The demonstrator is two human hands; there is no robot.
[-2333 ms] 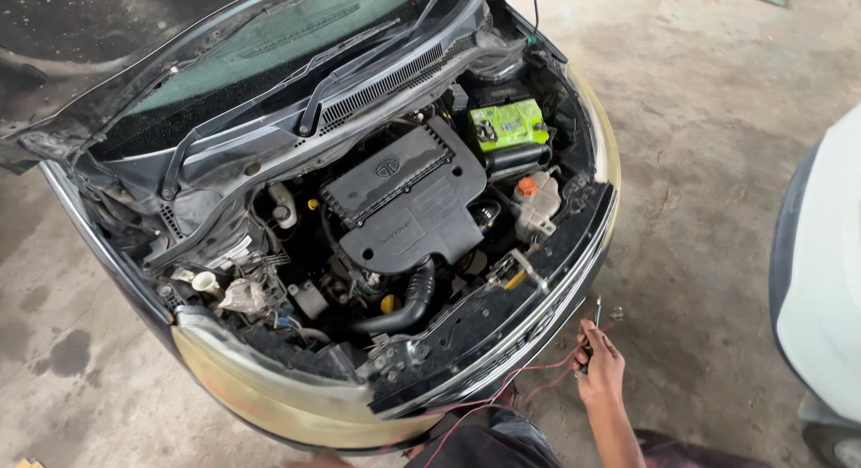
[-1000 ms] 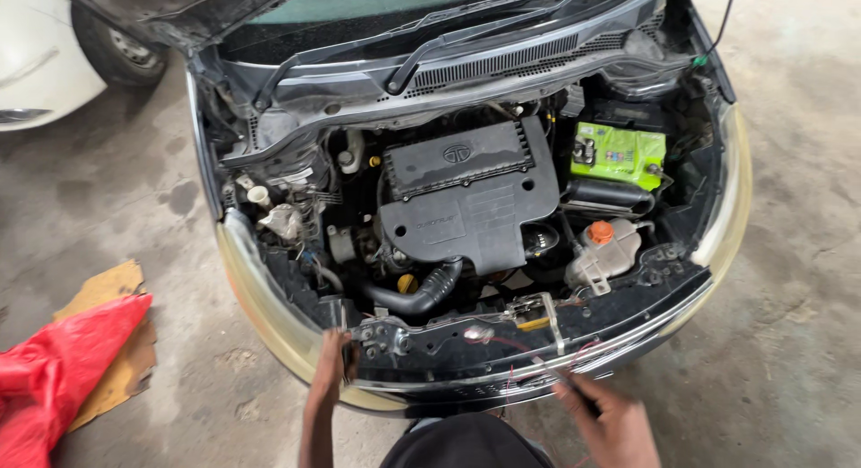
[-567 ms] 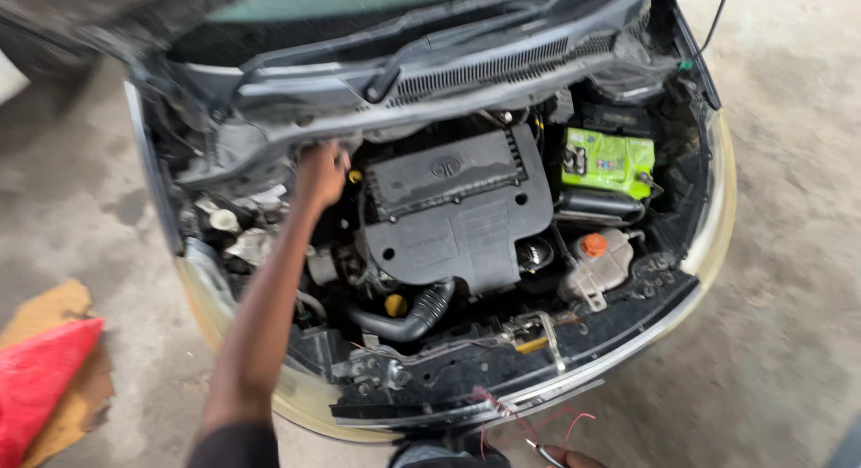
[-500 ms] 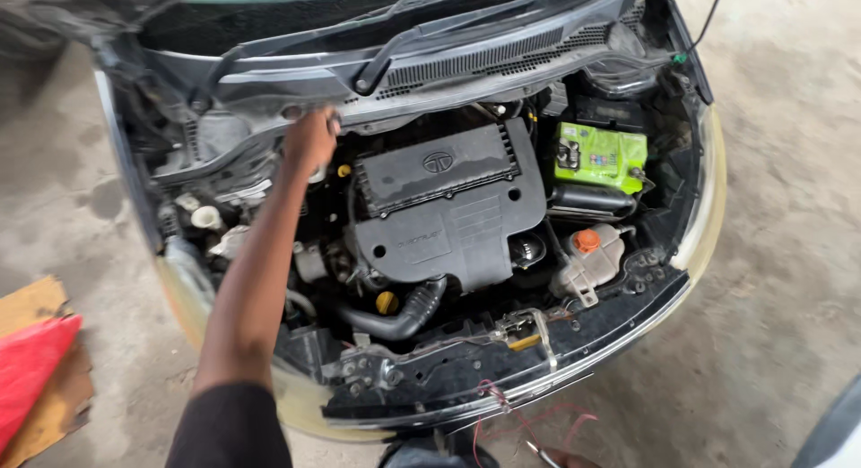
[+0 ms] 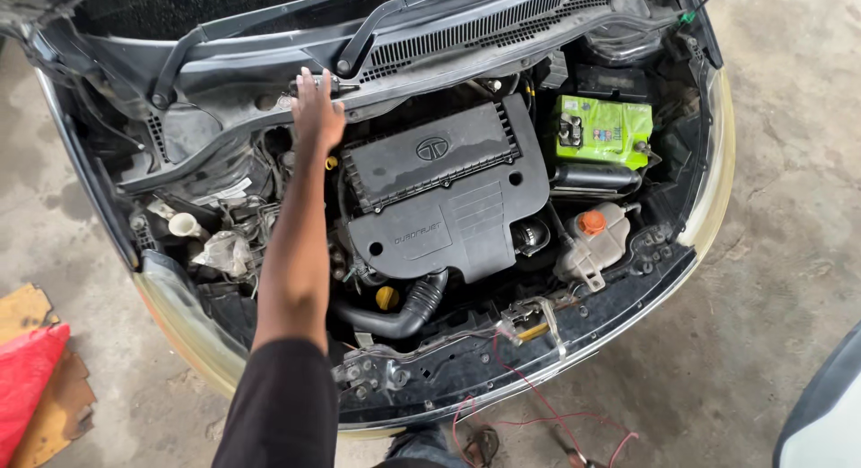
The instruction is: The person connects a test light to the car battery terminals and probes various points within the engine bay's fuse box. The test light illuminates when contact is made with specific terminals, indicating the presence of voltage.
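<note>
The left hand [image 5: 317, 109], fingers spread and holding nothing, reaches the grey plastic cowl panel [image 5: 269, 82] at eleven o'clock of the black plastic engine cover [image 5: 446, 195]; press gently, keeping the sleeve off hoses. Right hand unseen.

A bright green rectangular label [image 5: 604, 130] with small black markings covers the battery's top, at two o'clock in the engine bay. A small white sticker [image 5: 221, 195] lies at nine o'clock, slightly crumpled.
</note>
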